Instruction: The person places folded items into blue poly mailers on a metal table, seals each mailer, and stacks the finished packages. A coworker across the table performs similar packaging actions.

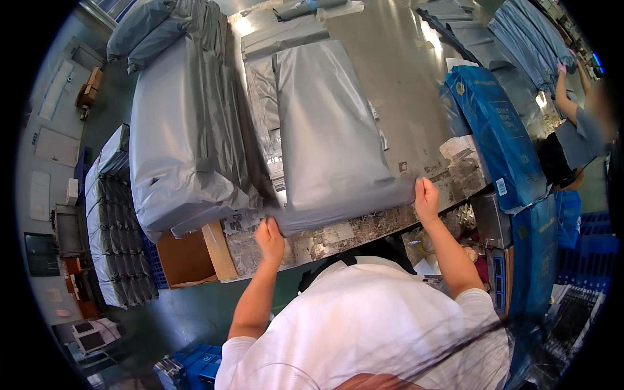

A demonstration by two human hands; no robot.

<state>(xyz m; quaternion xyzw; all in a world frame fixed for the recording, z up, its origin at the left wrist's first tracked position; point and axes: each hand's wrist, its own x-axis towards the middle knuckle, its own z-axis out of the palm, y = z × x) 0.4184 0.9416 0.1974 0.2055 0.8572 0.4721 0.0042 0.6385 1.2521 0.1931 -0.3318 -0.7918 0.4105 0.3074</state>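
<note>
Two hands on one item: left hand (269, 238) pinches the near-left corner of the grey poly mailer bag (328, 140), right hand (426, 197) pinches the near-right corner. Each grip looks closed on the bag's near edge, fingers curled over it, thumbs partly hidden under the film.

Bag lies flat along the middle of the desk (403, 78), long axis running far to near, near edge just at the desk's near rim.

Handling, my read: filled and padded-looking, soft contents, so it will sag between the two corners if lifted. Film is glossy, likely slippery; corner pinches could slide off. Probably light to moderate in weight. Not fragile by the look of it, though the contents can't be seen. Better hold is the sealed near seam or hands flat under the bulk, not film alone.

Around it: wrinkled stack of similar grey bags (185, 130) touching its left side, overhanging a brown cardboard box (188, 257) at the near-left desk corner. Blue printed sack (497, 133) to the right, apart from the bag, draped over the desk's right edge. More grey bags (533, 39) far right, where another person's arm (567, 97) reaches.
</note>
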